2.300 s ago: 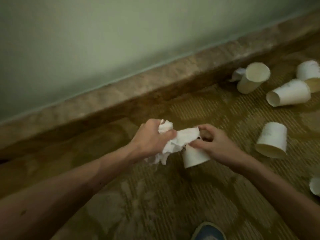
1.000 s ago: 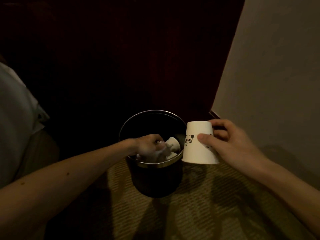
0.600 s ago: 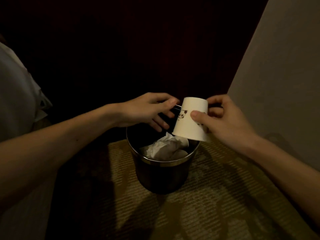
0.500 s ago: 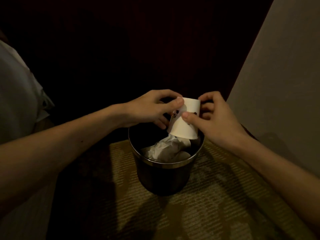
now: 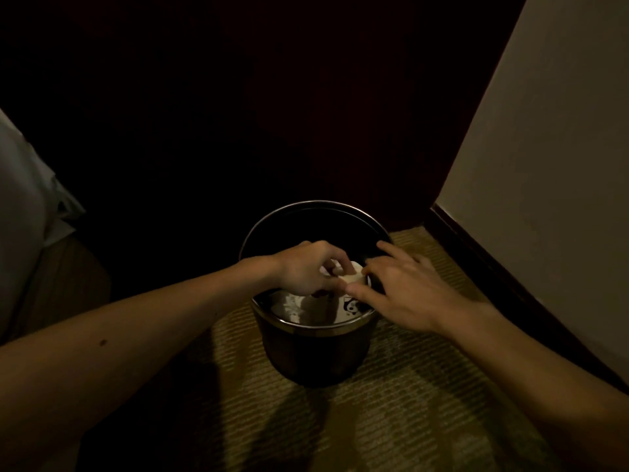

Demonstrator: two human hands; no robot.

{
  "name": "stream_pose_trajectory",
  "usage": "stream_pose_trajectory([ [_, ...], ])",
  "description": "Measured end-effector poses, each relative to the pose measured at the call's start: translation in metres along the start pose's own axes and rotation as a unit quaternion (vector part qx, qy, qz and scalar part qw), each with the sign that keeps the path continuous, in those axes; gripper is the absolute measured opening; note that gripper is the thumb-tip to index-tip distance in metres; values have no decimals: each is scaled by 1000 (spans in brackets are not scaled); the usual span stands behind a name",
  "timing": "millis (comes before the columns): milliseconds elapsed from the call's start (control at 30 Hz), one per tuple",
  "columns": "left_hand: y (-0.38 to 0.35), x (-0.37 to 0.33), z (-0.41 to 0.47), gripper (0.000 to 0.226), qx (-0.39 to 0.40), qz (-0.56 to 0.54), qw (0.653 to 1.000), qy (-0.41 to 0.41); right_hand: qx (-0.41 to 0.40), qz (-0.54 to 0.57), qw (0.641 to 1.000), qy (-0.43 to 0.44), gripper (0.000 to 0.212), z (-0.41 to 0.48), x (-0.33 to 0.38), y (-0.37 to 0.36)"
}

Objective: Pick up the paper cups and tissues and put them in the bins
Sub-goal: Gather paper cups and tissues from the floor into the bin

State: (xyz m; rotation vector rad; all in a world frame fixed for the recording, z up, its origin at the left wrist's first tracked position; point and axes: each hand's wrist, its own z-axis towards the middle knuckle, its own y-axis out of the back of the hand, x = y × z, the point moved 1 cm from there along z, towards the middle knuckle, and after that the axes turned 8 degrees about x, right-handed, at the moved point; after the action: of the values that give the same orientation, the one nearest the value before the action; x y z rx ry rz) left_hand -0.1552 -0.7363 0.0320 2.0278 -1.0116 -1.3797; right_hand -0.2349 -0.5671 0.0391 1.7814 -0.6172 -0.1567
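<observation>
A dark round bin (image 5: pixel 311 356) with a metal rim stands on the carpet. Inside it a white paper cup (image 5: pixel 351 305) with a panda print sits upside down on crumpled tissue (image 5: pixel 289 305). My left hand (image 5: pixel 306 267) reaches into the bin from the left, its fingers curled over the cup's upturned base. My right hand (image 5: pixel 405 284) hovers over the bin's right rim with fingers spread straight and the thumb touching the cup's side. My hands hide most of the cup.
A pale wall (image 5: pixel 544 165) with a dark baseboard (image 5: pixel 510 277) runs along the right. White fabric (image 5: pixel 20 199) lies at the far left. Patterned carpet (image 5: pixel 374 420) fills the foreground; the area behind the bin is dark.
The cup has gone from above the rim down into the bin onto the tissue. Both hands followed it down, and my right hand's fingers have spread off the cup.
</observation>
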Motion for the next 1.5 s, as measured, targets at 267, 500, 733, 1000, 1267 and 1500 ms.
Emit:
stream_pose_trajectory([
  [267,35,-62,4,24,-94,23,993,-61,-115,103,988,-20,30,-92,-23,31],
  [500,3,-252,3,37,-11,21,971,-237,-86,147,962,-213,31,-289,-67,68],
  [733,-169,-459,-30,24,222,124,900,-355,40,152,891,-426,33,-558,-90,30],
  [1000,-485,-596,-107,10,427,193,782,-410,-68,342,664,-661,18,-844,-38,-179],
  [1267,-726,-622,-183,15,511,163,768,-350,-237,456,378,-770,43,-954,19,-404],
  [1500,-830,-630,-203,33,494,95,819,-275,-375,515,215,-741,67,-948,3,-492],
])
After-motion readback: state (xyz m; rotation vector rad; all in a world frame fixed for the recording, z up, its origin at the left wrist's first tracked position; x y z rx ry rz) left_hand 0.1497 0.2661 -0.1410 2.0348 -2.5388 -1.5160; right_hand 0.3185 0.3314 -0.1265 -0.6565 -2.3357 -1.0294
